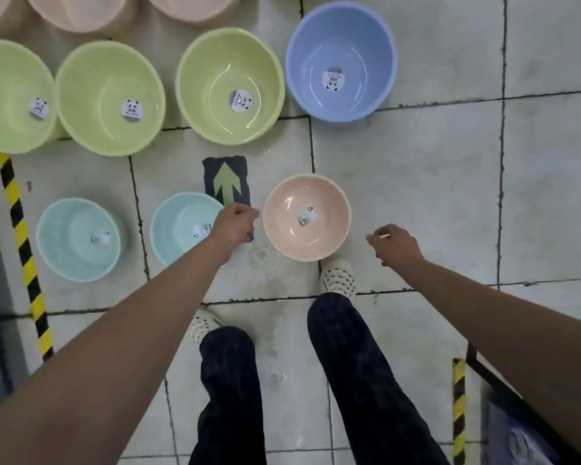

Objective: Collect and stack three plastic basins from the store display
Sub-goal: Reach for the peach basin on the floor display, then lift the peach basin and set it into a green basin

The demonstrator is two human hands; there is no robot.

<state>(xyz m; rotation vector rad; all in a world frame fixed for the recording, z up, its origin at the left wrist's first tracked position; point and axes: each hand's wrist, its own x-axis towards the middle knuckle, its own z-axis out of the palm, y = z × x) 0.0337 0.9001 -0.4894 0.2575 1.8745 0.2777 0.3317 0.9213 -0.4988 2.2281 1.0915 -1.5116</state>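
Both grips are empty: left hand curled into a fist, right hand relaxed. They hover either side of the pink basin on the tiled floor.

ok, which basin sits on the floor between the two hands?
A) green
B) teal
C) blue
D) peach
D: the peach basin lies on the tiles between the left hand and the right hand, and neither hand visibly touches it.
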